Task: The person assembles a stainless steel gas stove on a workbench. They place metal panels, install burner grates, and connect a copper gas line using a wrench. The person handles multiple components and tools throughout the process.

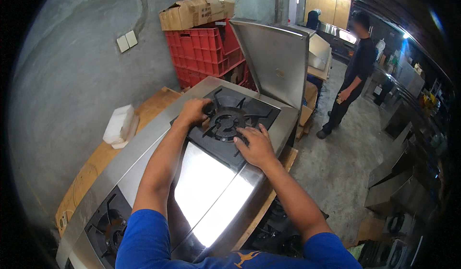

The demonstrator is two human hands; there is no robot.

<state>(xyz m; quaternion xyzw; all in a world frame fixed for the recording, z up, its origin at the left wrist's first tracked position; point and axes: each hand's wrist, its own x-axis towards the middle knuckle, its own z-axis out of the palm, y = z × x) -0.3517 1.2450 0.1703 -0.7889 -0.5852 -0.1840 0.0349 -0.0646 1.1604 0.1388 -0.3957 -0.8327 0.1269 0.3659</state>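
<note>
Both forearms reach up and inward from the lower edge: the left hand (194, 111) bends over the left side of the black burner (228, 124), fingers curled, though I cannot tell whether they grip it, and the right hand (259, 145) lies palm down at its right, fingers loosely spread. The round burner, prongs pointing inward, sits in a roughly square black plate (228, 155) at the stove's far end, the stove (206, 187) running lengthwise from lower left to upper right. Two burners show on the stove, with one carton (197, 13), one white box (120, 125) and one standing person (359, 62) beyond.
</note>
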